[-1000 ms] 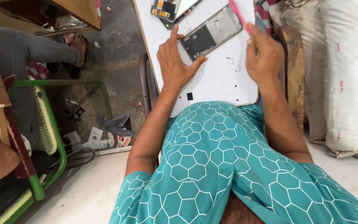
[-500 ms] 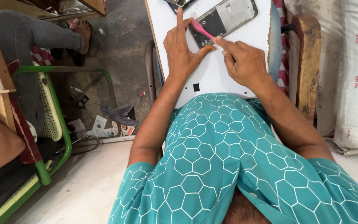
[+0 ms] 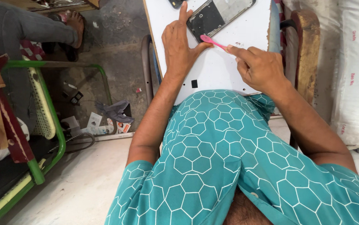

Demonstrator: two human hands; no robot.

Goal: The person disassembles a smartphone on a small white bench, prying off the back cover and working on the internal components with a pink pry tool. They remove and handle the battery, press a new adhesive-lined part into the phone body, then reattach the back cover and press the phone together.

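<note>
My left hand (image 3: 180, 46) presses flat beside the opened phone (image 3: 219, 16) on the counter (image 3: 217, 71), fingers spread, while my right hand (image 3: 257, 66) fingers pinch a pink brush (image 3: 212, 41).

The flat white table (image 3: 212, 71) bears a small black square mark. On it lies an opened phone body (image 3: 219, 16), black and silver-grey inside. The slim plastic brush (image 3: 212, 41) is pink. The person's shirt (image 3: 229, 166) is teal with a white hexagon pattern. The metal chair frame (image 3: 54, 125) is green. The woven sack (image 3: 354, 71) is white with red print.
</note>
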